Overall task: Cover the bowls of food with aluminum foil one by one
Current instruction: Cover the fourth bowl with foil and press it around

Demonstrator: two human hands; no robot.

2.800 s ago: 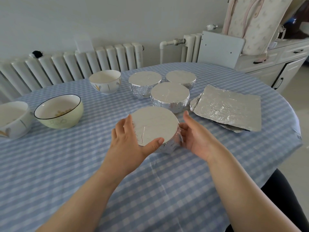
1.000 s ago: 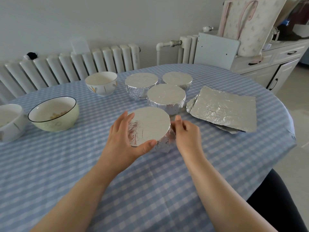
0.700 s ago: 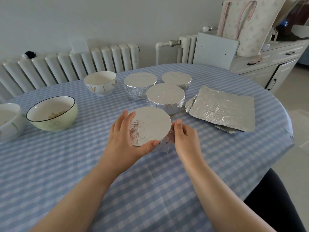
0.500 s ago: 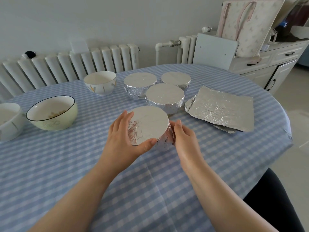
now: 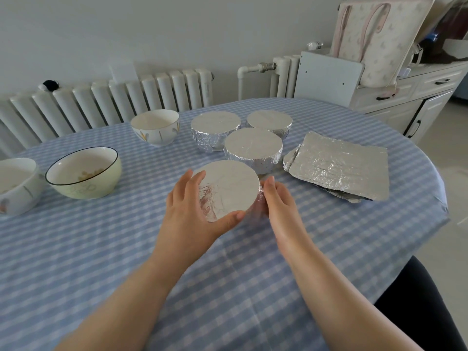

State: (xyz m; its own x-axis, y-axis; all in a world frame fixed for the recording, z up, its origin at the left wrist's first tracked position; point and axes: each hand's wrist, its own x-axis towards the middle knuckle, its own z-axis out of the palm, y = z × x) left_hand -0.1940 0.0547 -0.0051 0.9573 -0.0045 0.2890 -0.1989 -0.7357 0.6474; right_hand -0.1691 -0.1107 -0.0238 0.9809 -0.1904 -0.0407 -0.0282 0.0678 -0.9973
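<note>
The white bowl [image 5: 15,186] on the left is cut off. Foil hides the food in the wrapped bowl [image 5: 229,190].

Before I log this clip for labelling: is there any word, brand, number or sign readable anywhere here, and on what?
None: no readable text in this view.
Green-tinted bowl: flower motif only, no letters.
White bowl: leaf motif only.
Fabric bag: butterfly-like print, no words legible.
Foil sheets and foil-covered bowls: unmarked.
</note>
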